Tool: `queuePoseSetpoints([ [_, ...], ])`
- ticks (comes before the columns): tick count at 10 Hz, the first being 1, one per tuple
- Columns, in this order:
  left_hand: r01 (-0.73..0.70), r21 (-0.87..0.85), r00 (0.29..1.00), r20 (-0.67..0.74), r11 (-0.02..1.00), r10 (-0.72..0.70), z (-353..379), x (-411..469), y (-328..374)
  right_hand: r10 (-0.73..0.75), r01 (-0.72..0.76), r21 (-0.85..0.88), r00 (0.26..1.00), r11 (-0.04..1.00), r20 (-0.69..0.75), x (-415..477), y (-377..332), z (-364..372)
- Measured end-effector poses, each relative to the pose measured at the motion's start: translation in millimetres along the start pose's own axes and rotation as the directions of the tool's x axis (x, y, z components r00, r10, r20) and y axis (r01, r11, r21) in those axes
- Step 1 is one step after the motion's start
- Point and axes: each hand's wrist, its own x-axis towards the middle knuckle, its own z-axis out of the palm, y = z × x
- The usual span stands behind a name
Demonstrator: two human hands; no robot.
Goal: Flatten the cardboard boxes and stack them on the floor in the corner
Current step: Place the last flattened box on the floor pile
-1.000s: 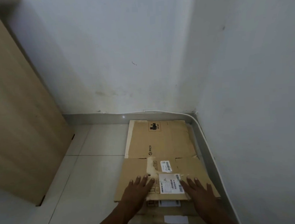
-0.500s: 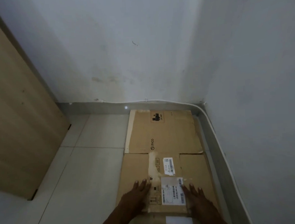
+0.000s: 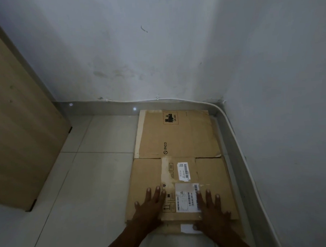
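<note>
White walls (image 3: 155, 49) meet at a corner well beyond the fingertips, a wooden cabinet (image 3: 18, 120) stands far off to the left of the hands, and pale floor tiles (image 3: 86, 182) spread out left of the left hand. The flattened cardboard boxes (image 3: 177, 137) lie stacked on the floor in that corner, reaching from under both palms to the baseboard (image 3: 234, 139). The left hand (image 3: 149, 208) and right hand (image 3: 212, 210) press flat on the top sheet's near end, fingers spread and grasping nothing, either side of a white shipping label (image 3: 187, 197).

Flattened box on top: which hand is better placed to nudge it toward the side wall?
Left. The left hand lies flat on the top flattened box, opposite the side wall; the right hand sits wall-side.
</note>
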Motion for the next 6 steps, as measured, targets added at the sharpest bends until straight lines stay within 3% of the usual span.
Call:
queuePoseSetpoints([
  [4,-0.035,0.014,0.999,0.037,0.999,0.035,-8.9,3.3,-6.2,0.069,-0.070,-0.073,0.997,0.995,-0.022,6.2,-17.5,7.3],
  [5,-0.056,0.017,0.996,0.072,0.998,0.054,-33.2,-18.6,-11.5,0.052,-0.052,0.014,0.999,0.999,0.004,-12.7,-21.9,-21.5],
  [6,-0.017,0.086,1.000,0.001,0.996,0.017,-70.5,-68.7,-16.5,-0.001,0.010,0.095,0.995,0.995,-0.096,-53.4,-30.0,-63.8],
])
